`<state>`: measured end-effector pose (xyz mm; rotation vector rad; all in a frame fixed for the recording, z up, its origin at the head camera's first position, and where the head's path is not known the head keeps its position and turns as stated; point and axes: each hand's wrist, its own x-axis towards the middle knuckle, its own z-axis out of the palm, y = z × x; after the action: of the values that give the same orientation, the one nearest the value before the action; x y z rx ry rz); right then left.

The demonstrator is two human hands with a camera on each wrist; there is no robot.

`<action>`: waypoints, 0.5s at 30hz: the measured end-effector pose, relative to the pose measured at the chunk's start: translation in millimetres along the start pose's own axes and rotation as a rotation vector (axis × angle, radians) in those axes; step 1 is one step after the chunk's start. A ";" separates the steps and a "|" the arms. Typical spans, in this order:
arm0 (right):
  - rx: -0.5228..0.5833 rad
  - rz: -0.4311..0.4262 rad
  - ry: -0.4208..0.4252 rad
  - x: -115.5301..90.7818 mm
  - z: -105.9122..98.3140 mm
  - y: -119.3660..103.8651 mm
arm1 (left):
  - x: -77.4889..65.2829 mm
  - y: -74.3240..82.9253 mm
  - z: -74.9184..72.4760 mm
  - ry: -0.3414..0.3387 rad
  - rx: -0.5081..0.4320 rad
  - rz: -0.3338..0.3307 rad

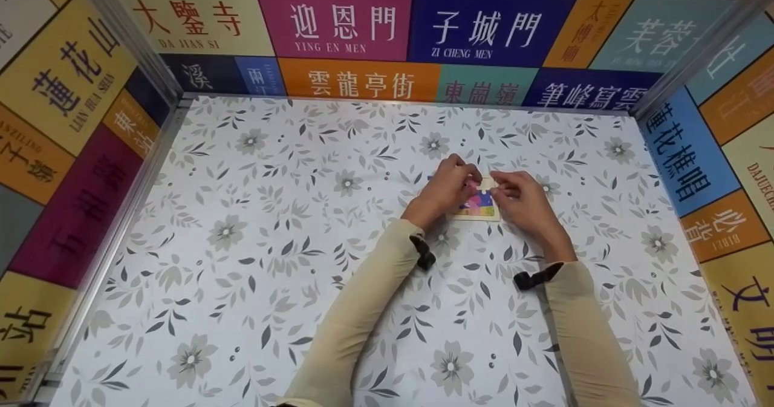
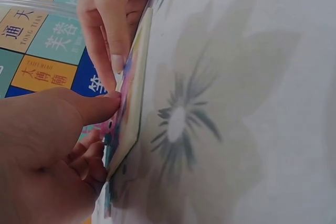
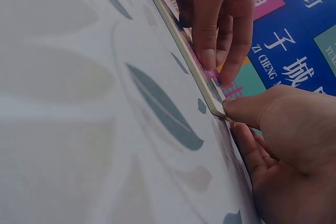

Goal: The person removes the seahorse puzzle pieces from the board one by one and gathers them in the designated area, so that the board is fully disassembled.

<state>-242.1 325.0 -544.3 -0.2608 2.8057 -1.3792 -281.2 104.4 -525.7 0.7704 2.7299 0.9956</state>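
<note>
A small jigsaw puzzle board [image 1: 482, 218] with a cream border and pink, blue and yellow picture parts lies on the flower-patterned table. My left hand [image 1: 446, 186] bends over its left side, thumb and fingers pinching what looks like a pink puzzle piece [image 1: 470, 184]. From the right, my right hand [image 1: 529, 204] grips the board's edge between thumb and forefinger; in the right wrist view its thumb [image 3: 244, 107] rests at the board's corner. The left wrist view shows both hands close together over the board [image 2: 137, 103]. Fingers hide much of the picture.
The table [image 1: 272, 310] has a white cloth with grey flowers and leaves. Panels of coloured blocks with Chinese lettering [image 1: 341, 23] stand along the back and both sides. Metal rails [image 1: 115, 225] edge the table. A black wrist strap [image 1: 423, 253] sits on each sleeve.
</note>
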 end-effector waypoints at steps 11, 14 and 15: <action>0.012 0.003 -0.009 -1.0 -0.8 -0.9 | 5.6 -22.4 13.7 0.078 -0.114 0.027; 0.022 0.007 -0.011 -1.1 -1.0 -1.6 | 3.5 -23.8 9.6 0.067 -0.140 0.064; 0.026 0.009 -0.012 -1.2 -1.2 -1.9 | 3.6 -24.5 8.9 0.061 -0.140 0.075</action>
<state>-240.7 325.0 -542.2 -0.2549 2.7739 -1.4065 -291.9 95.3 -547.9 0.8362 2.6640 1.2306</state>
